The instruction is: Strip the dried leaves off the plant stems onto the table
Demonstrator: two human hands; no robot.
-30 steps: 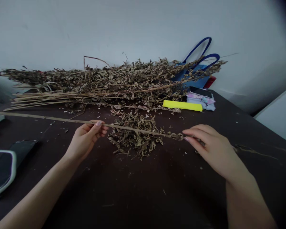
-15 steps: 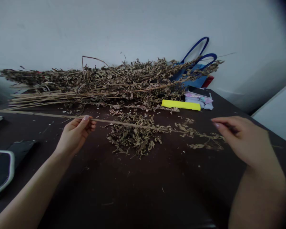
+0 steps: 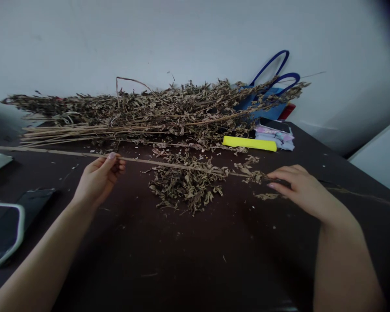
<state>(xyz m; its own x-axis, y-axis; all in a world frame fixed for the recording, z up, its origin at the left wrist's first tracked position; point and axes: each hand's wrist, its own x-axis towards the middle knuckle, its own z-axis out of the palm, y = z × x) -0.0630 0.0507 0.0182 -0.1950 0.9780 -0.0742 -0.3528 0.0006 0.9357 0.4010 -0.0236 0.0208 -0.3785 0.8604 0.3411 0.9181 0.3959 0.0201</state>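
Pinched between the thumb and fingers of my left hand [image 3: 99, 175] is a long dried plant stalk [image 3: 143, 161], which runs level across the table. My right hand [image 3: 303, 188] has its fingers closed on the leafy right part of that stalk, whose thin tip reaches out past the hand. Some dried leaves still hang on the stalk just left of my right fingers. Below the stalk's middle lies a loose heap of dried leaves [image 3: 188, 186], partly crossed by the stalk.
A large bundle of dried stalks [image 3: 169, 104] lies along the wall. Behind its right end stands a blue bag [image 3: 273, 108]. A yellow roll [image 3: 249, 143] and a phone [image 3: 274, 125] on folded cloth are nearby. Dark flat devices [image 3: 1, 229] lie at left on the dark table [image 3: 195, 260].
My right hand has moved left from beyond the leafy end and closed on the stalk. My left hand keeps its pinch, shifted slightly left.
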